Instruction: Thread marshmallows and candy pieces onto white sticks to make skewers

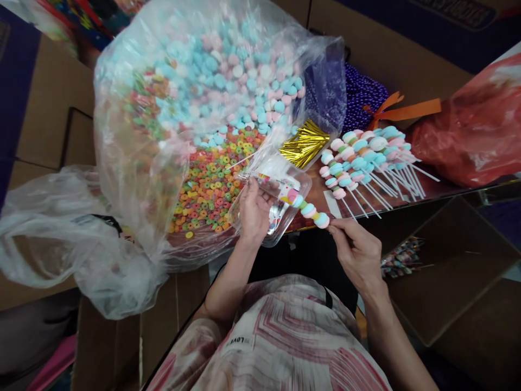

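My left hand [252,209] holds a small clear printed wrapper bag [277,198] by its mouth. My right hand [354,250] pinches the stick end of a candy skewer [309,209] of pastel marshmallow pieces, whose tip is partly inside the wrapper. A pile of finished skewers [366,155] with white sticks lies on the table to the right. Gold twist ties [305,144] lie in a bundle just beyond the wrapper.
A big clear plastic bag [134,163] holds blue and pink marshmallows [240,70] and colourful ring candies [211,179]. A red plastic bag [476,125] sits at right, purple beads [362,98] behind. Cardboard boxes [448,271] stand around, one holding wrapped skewers [401,258].
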Available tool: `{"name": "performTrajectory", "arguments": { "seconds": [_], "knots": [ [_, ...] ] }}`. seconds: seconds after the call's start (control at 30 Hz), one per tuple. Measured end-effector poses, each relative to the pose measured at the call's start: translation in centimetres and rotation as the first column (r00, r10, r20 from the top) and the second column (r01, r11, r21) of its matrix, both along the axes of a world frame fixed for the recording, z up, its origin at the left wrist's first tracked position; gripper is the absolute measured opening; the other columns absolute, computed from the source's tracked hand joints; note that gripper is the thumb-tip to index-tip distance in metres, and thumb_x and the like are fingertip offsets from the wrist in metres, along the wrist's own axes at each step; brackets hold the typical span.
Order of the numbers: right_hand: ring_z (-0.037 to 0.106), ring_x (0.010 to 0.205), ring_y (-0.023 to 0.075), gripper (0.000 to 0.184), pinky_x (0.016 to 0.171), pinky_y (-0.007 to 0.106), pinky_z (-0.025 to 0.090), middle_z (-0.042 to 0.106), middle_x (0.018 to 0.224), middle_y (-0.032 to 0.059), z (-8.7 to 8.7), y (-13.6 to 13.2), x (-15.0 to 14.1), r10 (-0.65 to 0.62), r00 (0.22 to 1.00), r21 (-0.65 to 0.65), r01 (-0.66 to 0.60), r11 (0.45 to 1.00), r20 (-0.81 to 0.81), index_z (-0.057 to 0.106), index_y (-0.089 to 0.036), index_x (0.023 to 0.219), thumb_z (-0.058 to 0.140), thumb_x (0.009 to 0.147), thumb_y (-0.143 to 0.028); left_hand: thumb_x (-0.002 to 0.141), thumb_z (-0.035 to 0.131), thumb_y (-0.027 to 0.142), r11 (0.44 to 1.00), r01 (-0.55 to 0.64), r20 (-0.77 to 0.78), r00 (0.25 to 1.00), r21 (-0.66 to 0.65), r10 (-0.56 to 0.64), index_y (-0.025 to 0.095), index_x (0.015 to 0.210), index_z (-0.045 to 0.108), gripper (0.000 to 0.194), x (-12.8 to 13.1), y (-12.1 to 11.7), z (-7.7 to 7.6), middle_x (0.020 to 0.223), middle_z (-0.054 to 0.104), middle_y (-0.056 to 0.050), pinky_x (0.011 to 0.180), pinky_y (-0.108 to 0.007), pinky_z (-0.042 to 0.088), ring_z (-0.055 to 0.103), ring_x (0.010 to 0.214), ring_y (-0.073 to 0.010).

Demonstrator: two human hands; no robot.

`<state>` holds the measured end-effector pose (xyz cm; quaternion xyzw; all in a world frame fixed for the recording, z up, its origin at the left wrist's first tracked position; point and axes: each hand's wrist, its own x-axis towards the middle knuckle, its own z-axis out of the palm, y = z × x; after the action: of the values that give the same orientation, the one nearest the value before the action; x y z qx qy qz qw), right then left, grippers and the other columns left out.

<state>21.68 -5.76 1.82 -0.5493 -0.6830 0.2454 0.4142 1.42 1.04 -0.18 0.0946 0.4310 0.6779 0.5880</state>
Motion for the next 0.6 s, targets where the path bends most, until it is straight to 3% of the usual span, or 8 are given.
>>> {"name": "performTrajectory", "arguments": {
  "seconds": [0.37,0.6],
  "knots": [
    [0.059,0.057,0.0127,0.013,0.060,0.026,0.048,0.066,0.067,-0.0023,-0.8,0.1,-1.7,0.008,0.999,-0.112,-0.012,0.994,-0.036,0.067,-0.023,0.086,0.060,0.097,-0.025,0.081,0.076,0.060,0.996,0.026,-0.140,0.990,0.087,-0.014,0.022,0.080,0.067,0.039,1.9,-0.6,0.9,0.070,0.071,-0.002,0.076,-0.033,0.058,0.072,0.074,-0.0196],
    [0.061,0.058,0.0142,0.013,0.062,0.027,0.049,0.066,0.068,-0.0003,-0.9,0.2,-2.7,-0.022,0.997,-0.018,0.024,1.000,0.068,0.066,-0.023,0.090,0.057,0.099,-0.027,0.080,0.078,0.058,0.995,0.077,-0.131,0.989,0.059,-0.069,0.024,0.088,0.064,0.038,2.0,-1.2,0.7,0.081,0.075,-0.003,0.077,-0.031,0.058,0.074,0.081,-0.0189]
  ]
}}
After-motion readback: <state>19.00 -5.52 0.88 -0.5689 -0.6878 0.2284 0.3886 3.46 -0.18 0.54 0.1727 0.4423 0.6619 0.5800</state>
